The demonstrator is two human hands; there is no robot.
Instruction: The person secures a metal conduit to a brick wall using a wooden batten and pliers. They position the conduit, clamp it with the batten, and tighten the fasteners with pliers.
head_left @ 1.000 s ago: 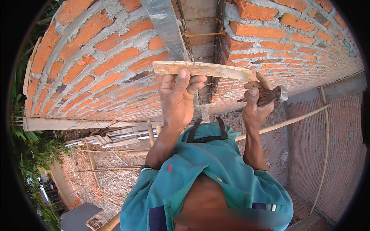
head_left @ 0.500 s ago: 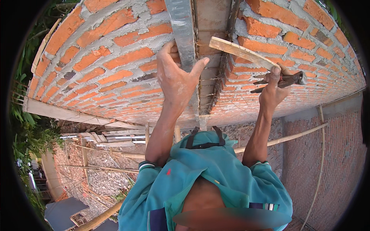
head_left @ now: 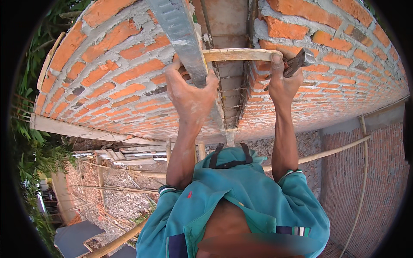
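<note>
A long grey metal channel (head_left: 178, 36) runs down the gap between two brick wall sections. My left hand (head_left: 189, 92) grips its lower part, thumb along the right edge and fingers round the left one. In my right hand (head_left: 284, 84) are a short wooden strip (head_left: 241, 54), pinched under the thumb, and a claw hammer (head_left: 301, 60), held by its head; the hammer's handle is hidden. Spanning the gap sideways, the strip meets the channel's right edge with its left end.
Rough brick wall (head_left: 122, 69) with grey mortar flanks the gap on the left, and more brickwork (head_left: 327, 71) lies to the right. Thin wires or rods cross inside the gap. Bamboo poles (head_left: 327, 154) stretch behind and below me. Green foliage (head_left: 34, 146) fringes the far left.
My right hand has moved left and up, bringing the wooden strip level against the channel. The channel's upper part has shifted left, and my left thumb has closed onto its edge.
</note>
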